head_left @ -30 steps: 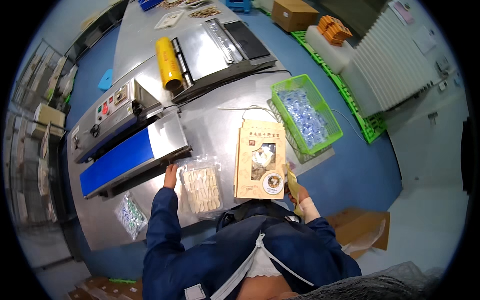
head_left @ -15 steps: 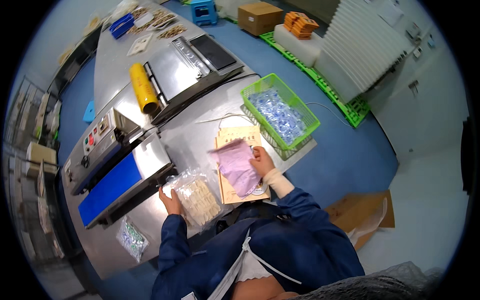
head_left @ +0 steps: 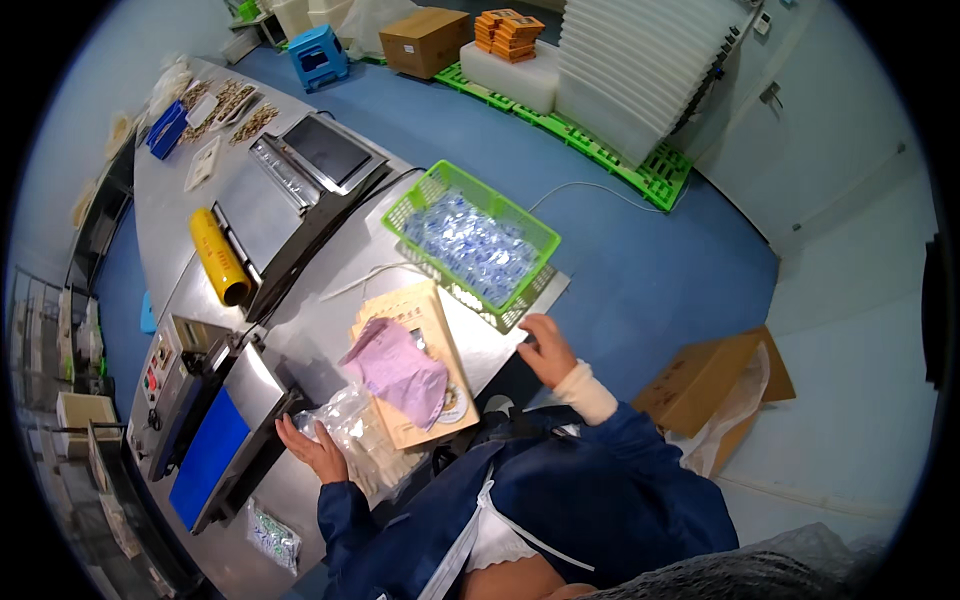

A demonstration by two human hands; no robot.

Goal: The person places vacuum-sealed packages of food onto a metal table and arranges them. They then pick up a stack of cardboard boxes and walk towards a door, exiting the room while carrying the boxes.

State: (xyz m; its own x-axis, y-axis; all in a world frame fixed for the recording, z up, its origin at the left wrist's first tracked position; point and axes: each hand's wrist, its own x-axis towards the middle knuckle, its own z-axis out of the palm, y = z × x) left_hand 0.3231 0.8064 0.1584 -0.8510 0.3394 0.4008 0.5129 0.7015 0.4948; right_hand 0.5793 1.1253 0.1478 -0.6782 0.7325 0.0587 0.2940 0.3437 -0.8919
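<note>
My left hand (head_left: 314, 452) is spread open beside a clear plastic bag (head_left: 362, 440) of pale flat pieces, and holds nothing. Part of that bag is hidden by a stack of beige printed packages (head_left: 447, 350) at the table's near edge. A crumpled pink cloth (head_left: 400, 372) lies on top of the stack. My right hand (head_left: 547, 352) hovers off the table's right edge, apart from the cloth, its fingers loosely bent and empty. Just beyond it stands a green basket (head_left: 548, 240) of small clear-and-blue packets (head_left: 470, 245).
A sealing machine with a blue belt (head_left: 212, 455) stands left, near a small packet bag (head_left: 272, 538). Farther back are a yellow film roll (head_left: 218, 258) and a wrapping machine (head_left: 300, 170). An open cardboard carton (head_left: 690, 385) sits on the floor at right.
My right hand has let go of the pink cloth and moved right, off the stack. My left hand has opened wider by the bag. The view has turned, shifting the table leftward.
</note>
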